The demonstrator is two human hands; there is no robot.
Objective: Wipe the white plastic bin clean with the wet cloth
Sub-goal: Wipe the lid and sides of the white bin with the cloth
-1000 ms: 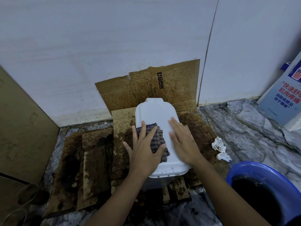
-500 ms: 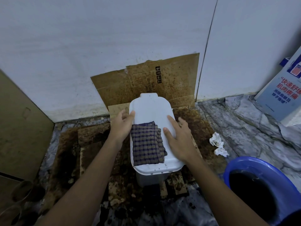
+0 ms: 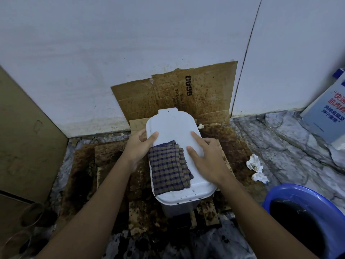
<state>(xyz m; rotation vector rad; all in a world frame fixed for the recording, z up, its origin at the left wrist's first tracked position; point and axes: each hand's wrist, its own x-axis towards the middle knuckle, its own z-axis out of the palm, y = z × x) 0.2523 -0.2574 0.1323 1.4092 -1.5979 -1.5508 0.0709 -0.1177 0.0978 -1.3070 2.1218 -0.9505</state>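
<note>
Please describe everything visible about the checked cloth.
The checked cloth is dark purple and tan, folded into a rectangle with layered edges on its right side. It lies flat on the lid of the white plastic bin, on the near left part. Neither hand holds it: the left hand grips the lid's left edge, the right hand rests on the lid beside it.

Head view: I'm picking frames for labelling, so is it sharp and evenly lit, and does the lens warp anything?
Head view: dim, bluish light, no glare on the white plastic bin; checked cloth, left hand and right hand sharp, no motion blur; wide-angle lens slightly bows the wall seam; inside of the blue basin too dark to read.
</note>
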